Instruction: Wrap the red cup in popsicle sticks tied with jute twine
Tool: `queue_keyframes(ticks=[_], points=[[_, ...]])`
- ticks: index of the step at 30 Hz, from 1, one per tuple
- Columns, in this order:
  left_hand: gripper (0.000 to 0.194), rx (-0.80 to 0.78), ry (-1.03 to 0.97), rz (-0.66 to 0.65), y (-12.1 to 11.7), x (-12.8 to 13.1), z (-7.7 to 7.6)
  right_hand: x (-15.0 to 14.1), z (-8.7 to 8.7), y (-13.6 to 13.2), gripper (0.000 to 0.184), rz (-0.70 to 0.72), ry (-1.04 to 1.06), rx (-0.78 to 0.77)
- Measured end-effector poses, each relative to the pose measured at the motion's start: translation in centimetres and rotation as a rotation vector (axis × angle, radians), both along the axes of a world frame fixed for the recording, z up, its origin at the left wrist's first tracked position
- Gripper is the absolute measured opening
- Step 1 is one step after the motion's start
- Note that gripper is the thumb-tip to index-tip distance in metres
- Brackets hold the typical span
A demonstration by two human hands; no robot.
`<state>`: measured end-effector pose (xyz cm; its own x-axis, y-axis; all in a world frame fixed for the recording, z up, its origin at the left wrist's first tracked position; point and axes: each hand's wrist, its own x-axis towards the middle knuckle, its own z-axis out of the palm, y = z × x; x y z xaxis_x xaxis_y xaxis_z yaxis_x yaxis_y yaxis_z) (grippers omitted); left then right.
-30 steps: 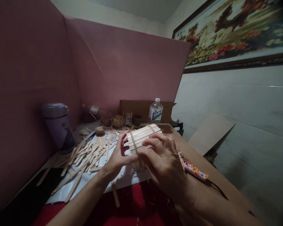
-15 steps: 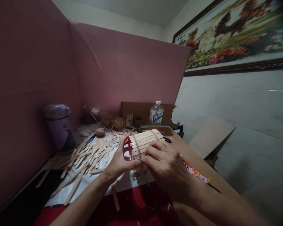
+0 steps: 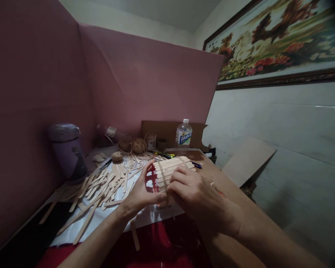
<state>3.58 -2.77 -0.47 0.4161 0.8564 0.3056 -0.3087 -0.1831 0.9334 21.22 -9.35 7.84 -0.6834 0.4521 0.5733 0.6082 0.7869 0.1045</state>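
A row of wooden craft sticks (image 3: 171, 167) makes a curved shape, bound across by two bands of twine (image 3: 162, 175). My left hand (image 3: 141, 190) grips its left end, thumb at the near side and fingers at the far side. Red and white show through the opening at that end. With curled fingers pressed together, my right hand (image 3: 188, 186) pinches at the lower part of the left twine band; its fingertips are partly hidden. The near underside of the stick shape is in shadow.
Loose craft sticks (image 3: 100, 186) cover the white sheet at left. Twine balls (image 3: 139, 145), a water bottle (image 3: 184, 134) and a small pot (image 3: 162, 144) stand at the back. A purple tumbler (image 3: 68, 152) is far left. A pen (image 3: 196, 165) lies behind the stick shape.
The stick shape has lowered and tilted slightly, showing the opening at its left end. My right hand's fingers have drawn closer together at the twine, and its forearm now covers the flower-patterned tool.
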Motion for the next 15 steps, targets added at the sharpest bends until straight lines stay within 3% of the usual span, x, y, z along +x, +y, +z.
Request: queue_keyframes(ticks=[8, 15], points=[[0.104, -0.03, 0.009, 0.074, -0.1, -0.1, 0.0, 0.0, 0.3, 0.1, 0.027, -0.053, 0.017, -0.016], [0.104, -0.038, 0.011, 0.116, 0.1, -0.1, 0.0, -0.4, -0.9, 0.5, 0.029, -0.067, 0.04, 0.093]])
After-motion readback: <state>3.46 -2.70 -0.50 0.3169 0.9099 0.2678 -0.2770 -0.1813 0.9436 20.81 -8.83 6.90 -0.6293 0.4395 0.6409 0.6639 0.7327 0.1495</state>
